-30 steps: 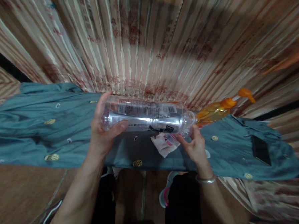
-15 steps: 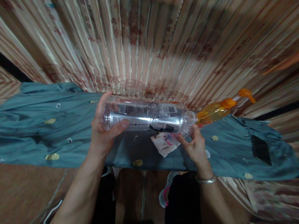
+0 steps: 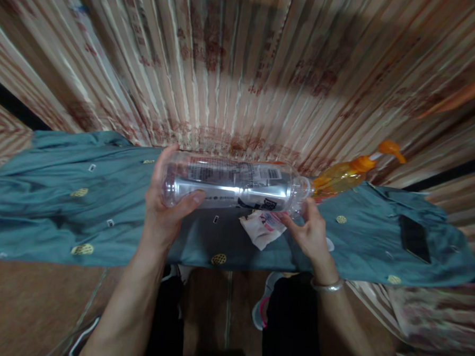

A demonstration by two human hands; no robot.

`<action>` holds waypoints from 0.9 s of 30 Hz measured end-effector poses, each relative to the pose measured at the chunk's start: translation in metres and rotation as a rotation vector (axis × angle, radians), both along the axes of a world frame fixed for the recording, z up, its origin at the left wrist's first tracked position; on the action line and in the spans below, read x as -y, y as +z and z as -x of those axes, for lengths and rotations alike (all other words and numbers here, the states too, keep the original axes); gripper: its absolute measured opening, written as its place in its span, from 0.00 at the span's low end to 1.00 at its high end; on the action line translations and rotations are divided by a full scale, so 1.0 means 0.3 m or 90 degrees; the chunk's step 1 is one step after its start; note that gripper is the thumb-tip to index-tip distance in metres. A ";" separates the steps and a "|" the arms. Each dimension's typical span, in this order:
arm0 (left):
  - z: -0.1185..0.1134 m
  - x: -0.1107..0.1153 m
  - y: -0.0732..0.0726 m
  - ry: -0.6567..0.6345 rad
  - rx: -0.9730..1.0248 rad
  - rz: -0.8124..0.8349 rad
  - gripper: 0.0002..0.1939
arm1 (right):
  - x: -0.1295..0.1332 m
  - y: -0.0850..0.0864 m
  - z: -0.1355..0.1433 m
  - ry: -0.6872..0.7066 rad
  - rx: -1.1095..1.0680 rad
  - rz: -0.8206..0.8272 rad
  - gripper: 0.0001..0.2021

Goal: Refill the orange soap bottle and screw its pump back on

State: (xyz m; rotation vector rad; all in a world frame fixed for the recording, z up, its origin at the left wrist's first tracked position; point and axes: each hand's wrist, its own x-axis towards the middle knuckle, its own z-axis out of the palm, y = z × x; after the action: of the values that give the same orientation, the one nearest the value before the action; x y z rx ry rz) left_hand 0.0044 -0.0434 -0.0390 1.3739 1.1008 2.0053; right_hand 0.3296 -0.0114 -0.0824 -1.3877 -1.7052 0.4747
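Clear plastic is catching the light along the large empty bottle [image 3: 231, 183], which is lying on its side in the air just above the table, base to the left and neck to the right. The left hand [image 3: 165, 208] is cupping the base end, fingers curled behind the far side and the thumb pressing across the near wall, so the grip is closing around the bottle rather than lying flat. The right hand [image 3: 311, 232] is meeting the neck end, its fingertips gathering around the mouth of the bottle; whether a cap is sitting under them cannot be told. A metal bangle [image 3: 326, 285] is circling the right wrist.

A printed label with black text is wrapping the bottle's middle. Below it, a teal tablecloth [image 3: 60, 211] with small yellow round motifs is covering the table and hanging over its near edge. A crumpled white wrapper [image 3: 261, 228] with pink print is lying on the cloth just under the bottle's neck, beside the right hand. Behind the neck, an orange pump bottle [image 3: 351, 170] is standing near the back of the table, its nozzle pointing right. Well to the right, a dark phone [image 3: 415, 238] is resting flat on the cloth. A striped, patterned curtain [image 3: 243, 67] is filling the background.
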 end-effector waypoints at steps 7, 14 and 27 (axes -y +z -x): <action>-0.010 -0.004 0.005 0.012 -0.005 -0.003 0.40 | -0.002 -0.010 -0.004 0.001 0.000 -0.001 0.33; -0.005 0.006 0.006 0.012 -0.014 0.026 0.41 | -0.003 -0.009 -0.003 -0.001 -0.003 0.003 0.33; 0.013 0.005 0.000 0.007 -0.046 0.024 0.42 | 0.002 -0.001 0.001 -0.004 0.006 -0.006 0.32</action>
State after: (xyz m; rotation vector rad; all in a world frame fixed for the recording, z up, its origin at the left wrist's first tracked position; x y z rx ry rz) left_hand 0.0005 -0.0450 -0.0389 1.4347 1.1738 1.9454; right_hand 0.3291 -0.0119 -0.0828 -1.3901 -1.7087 0.4573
